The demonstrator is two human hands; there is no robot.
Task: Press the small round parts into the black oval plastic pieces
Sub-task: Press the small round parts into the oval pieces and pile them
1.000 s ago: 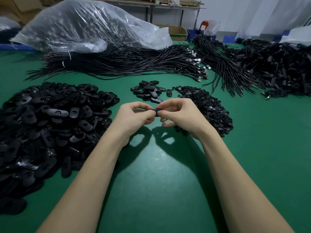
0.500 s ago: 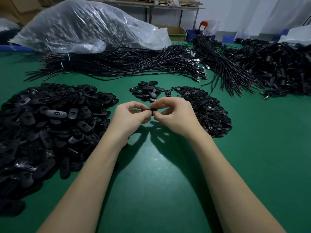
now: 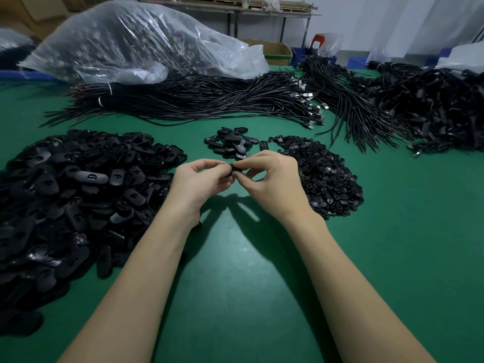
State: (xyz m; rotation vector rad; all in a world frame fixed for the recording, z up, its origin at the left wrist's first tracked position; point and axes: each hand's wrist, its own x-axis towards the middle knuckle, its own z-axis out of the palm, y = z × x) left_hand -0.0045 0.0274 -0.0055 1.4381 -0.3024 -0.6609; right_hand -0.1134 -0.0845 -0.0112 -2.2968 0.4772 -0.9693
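Note:
My left hand (image 3: pixel 201 183) and my right hand (image 3: pixel 272 183) meet above the green table (image 3: pixel 235 284), and both pinch one black oval piece (image 3: pixel 233 169) between thumb and fingertips. Most of that piece is hidden by my fingers, and I cannot tell whether a round part sits in it. A big heap of black oval pieces (image 3: pixel 73 195) lies to the left. To the right of my right hand lies a heap of small round parts (image 3: pixel 324 174). Beyond my hands sits a small cluster of oval pieces (image 3: pixel 230 142).
Bundles of black cables (image 3: pixel 199 100) stretch across the back of the table, with more cables (image 3: pixel 429 108) heaped at the right. A large clear plastic bag (image 3: pixel 136 40) lies at the back left. A cardboard box (image 3: pixel 277 52) stands behind it.
Both hands have stayed together on the oval piece and have drifted slightly away from me and to the left. The fingers have shifted a little on the piece.

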